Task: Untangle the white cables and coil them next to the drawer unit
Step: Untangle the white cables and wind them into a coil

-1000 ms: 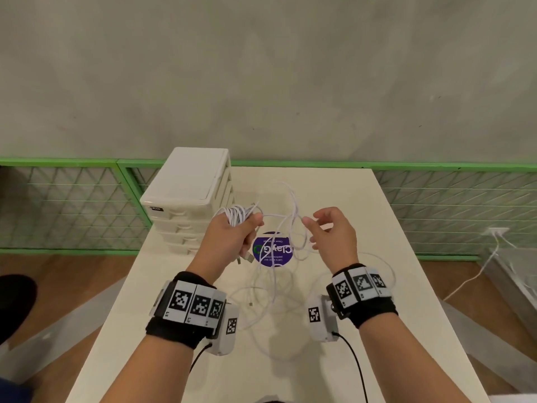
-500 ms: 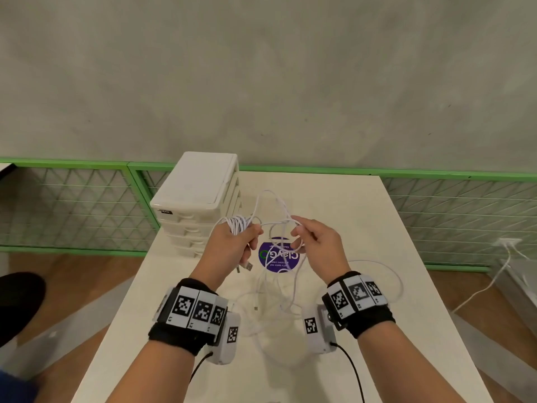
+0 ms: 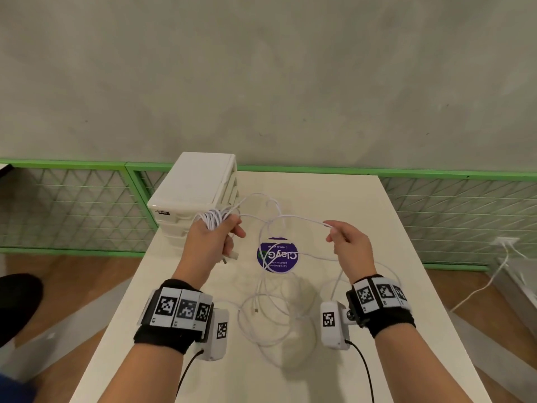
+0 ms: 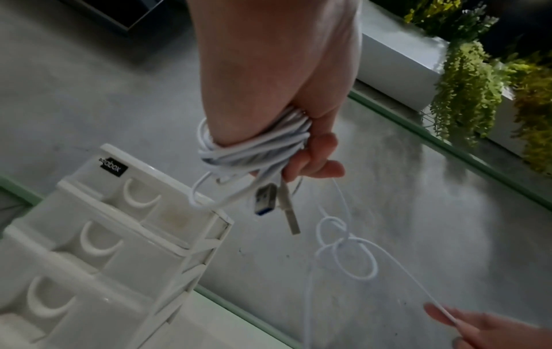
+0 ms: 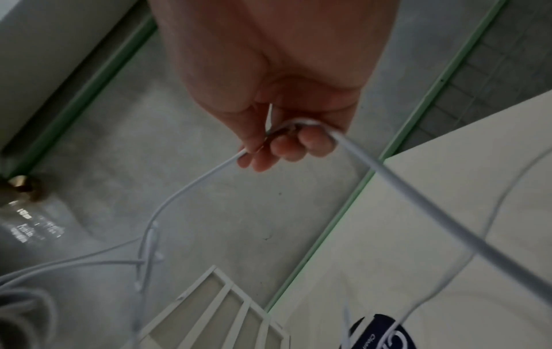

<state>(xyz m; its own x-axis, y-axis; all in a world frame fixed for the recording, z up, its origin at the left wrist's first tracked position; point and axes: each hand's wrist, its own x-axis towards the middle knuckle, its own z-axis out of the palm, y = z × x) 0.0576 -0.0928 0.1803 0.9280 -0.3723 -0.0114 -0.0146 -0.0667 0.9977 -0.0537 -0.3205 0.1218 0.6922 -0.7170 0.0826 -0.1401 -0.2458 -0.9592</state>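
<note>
While both hands are raised above a cream table, the left hand grips a bundle of white cable wound in loops around its fingers, with two plug ends hanging below the fist. The right hand pinches a single white strand between thumb and fingertips, its other fingers curled. The strand runs between the hands, with loose knotted loops along it. More white cable lies in slack rings on the table near a round purple sticker. A white drawer unit stands just beyond the left hand.
</note>
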